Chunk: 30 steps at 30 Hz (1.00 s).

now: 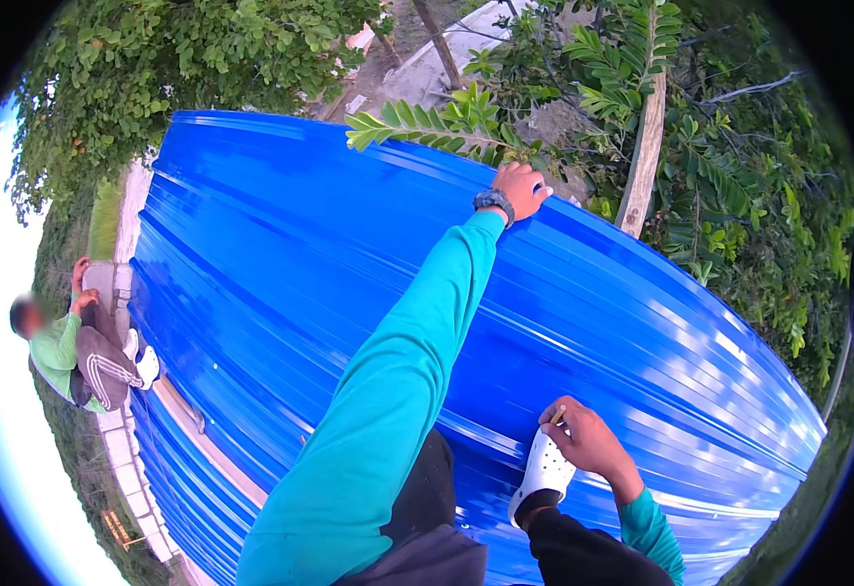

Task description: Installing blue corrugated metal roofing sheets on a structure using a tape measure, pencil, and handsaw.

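While the left hand rests at the far edge of the blue metal sheet, its fingers look half bent, though I cannot tell whether they grip it. Nearly closed, the right hand pinches a small tan piece just above the white shoe. The sheet lies spread beneath both arms, so its laying looks largely done. A narrow pinkish strip near the seated co-worker seems left uncovered; whether the sheet is fastened does not show.
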Tool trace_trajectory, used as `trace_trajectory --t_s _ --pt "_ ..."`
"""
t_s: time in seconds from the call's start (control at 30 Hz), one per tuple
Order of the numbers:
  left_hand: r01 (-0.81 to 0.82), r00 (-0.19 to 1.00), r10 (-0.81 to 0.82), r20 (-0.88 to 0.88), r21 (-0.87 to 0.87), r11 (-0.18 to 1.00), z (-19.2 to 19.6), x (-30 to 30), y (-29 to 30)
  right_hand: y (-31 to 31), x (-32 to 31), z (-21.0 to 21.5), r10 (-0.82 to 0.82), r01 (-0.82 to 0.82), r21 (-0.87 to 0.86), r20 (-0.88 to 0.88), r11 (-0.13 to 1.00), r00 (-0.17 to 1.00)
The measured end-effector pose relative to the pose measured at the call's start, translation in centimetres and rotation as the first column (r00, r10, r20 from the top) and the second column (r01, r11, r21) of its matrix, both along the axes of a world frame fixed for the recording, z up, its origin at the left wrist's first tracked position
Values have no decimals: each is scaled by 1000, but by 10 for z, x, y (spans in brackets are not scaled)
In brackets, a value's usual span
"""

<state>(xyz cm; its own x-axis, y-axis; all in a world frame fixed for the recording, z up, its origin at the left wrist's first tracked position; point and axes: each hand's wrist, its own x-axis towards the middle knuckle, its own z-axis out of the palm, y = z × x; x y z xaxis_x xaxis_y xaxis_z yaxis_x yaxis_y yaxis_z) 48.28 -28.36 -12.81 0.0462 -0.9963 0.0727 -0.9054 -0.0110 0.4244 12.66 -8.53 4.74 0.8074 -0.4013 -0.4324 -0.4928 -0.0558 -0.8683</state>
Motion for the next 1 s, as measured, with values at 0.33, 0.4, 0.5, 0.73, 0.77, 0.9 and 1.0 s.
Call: trace_trajectory --t_s 0.33,0.4,0.5,0.73,0.77,0.9,1.0 --pt "-23 981 76 180 -283 959 44 -35 82 12 47 -45 -108 113 57 -86 992 990" --pt "-2 897 54 -440 117 993 82 -65 122 9 51 -48 -171 186 98 -150 978 974" --pt "-22 619 198 -760 236 972 128 -96 234 7 69 -41 -131 137 40 -116 990 985" --pt "-546 190 595 -781 420 725 156 -132 414 62 103 -21 274 -267 85 -92 960 957" --pt "-641 212 591 -778 347 685 154 -127 431 65 106 -14 329 -330 -8 -57 944 943" --pt "-889 176 871 -459 306 341 140 -54 545 26 93 -5 300 -322 -230 -127 918 945" --pt "-985 142 983 -120 77 152 108 3 680 -29 77 -7 160 -228 -422 -189 878 969"
